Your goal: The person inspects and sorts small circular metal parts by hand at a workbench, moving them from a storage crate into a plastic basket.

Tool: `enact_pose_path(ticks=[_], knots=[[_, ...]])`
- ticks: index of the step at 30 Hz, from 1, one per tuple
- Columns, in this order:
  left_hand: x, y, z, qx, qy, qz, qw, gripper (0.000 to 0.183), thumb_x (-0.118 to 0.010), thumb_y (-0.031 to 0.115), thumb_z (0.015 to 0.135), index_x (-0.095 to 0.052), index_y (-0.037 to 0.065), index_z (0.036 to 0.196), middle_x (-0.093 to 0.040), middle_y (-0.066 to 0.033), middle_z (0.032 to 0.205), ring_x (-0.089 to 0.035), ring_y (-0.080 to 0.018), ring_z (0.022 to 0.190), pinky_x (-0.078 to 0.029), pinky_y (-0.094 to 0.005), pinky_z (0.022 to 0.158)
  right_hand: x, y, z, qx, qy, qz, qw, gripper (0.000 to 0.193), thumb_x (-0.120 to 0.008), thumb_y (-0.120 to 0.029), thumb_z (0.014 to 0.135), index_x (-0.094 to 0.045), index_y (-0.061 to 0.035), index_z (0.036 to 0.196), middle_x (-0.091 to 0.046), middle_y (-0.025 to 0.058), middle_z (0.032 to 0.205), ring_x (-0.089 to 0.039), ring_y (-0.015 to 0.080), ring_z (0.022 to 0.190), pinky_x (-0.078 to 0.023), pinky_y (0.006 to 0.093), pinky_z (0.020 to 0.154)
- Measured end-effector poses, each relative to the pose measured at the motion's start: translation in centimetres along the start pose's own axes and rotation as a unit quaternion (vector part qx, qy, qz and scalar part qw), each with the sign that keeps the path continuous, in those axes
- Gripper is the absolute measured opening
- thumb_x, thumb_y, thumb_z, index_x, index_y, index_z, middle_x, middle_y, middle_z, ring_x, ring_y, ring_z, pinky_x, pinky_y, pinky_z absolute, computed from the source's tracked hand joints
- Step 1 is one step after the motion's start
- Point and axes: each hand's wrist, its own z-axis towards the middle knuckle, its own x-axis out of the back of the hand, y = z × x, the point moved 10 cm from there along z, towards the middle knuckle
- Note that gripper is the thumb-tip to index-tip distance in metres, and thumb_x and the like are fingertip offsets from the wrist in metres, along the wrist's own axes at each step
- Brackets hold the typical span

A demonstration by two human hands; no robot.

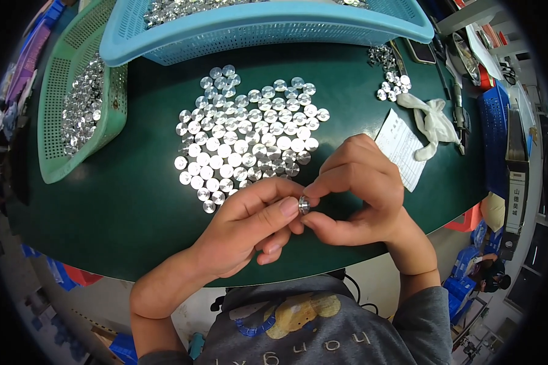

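Observation:
Between my two hands is a small round metal part (304, 205), shiny and grooved at its edge, held up over the near side of the table. My left hand (246, 225) pinches it from the left between thumb and fingers. From the right, the thumb and forefinger of my right hand (365, 194) close on the edge of that same part. Just beyond my hands, many shiny metal discs (243, 131) lie flat in a loose single layer. My left fingers overlap the near side of this group, so some discs there are hidden.
A blue basket (268, 27) of metal parts spans the far side. At the left stands a green basket (112, 103), also filled. On the right lie a printed sheet (402, 149), white gloves (435, 125), small metal pieces (393, 86), a phone (421, 52) and a dark tool (460, 115).

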Motion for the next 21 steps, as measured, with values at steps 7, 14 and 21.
enact_pose_path(ticks=[7,14,21], knots=[[0.06,-0.12,0.16,-0.013,-0.019,-0.015,1.000,0.021,-0.049,0.022,0.091,-0.050,0.003,0.099,-0.050,-0.0034,0.078,-0.039,-0.0029,0.052,-0.033,-0.0172,0.041,-0.01,-0.22,0.08,0.005,0.005,-0.004,1.000,0.021,-0.073,-0.017,0.055,-0.060,-0.0121,0.070,-0.053,-0.0015,0.065,-0.051,0.0140,0.057,-0.032,0.0265,0.054],[0.20,0.03,0.01,-0.015,-0.010,-0.009,1.000,0.020,-0.049,0.023,0.091,-0.049,0.004,0.094,-0.050,-0.0032,0.077,-0.040,-0.0027,0.051,-0.033,-0.0174,0.041,-0.04,-0.27,0.04,0.012,-0.002,0.002,1.000,0.022,-0.073,-0.019,0.056,-0.061,-0.0112,0.073,-0.053,-0.0002,0.065,-0.051,0.0151,0.057,-0.032,0.0273,0.054],[0.24,0.19,-0.03,-0.019,-0.014,-0.022,0.999,0.019,-0.045,0.022,0.092,-0.049,0.003,0.094,-0.050,-0.0029,0.078,-0.040,-0.0028,0.052,-0.034,-0.0172,0.042,0.07,-0.41,0.08,0.020,-0.005,0.013,1.000,0.021,-0.072,-0.017,0.056,-0.061,-0.0092,0.073,-0.053,0.0014,0.064,-0.049,0.0163,0.055,-0.031,0.0276,0.053]])
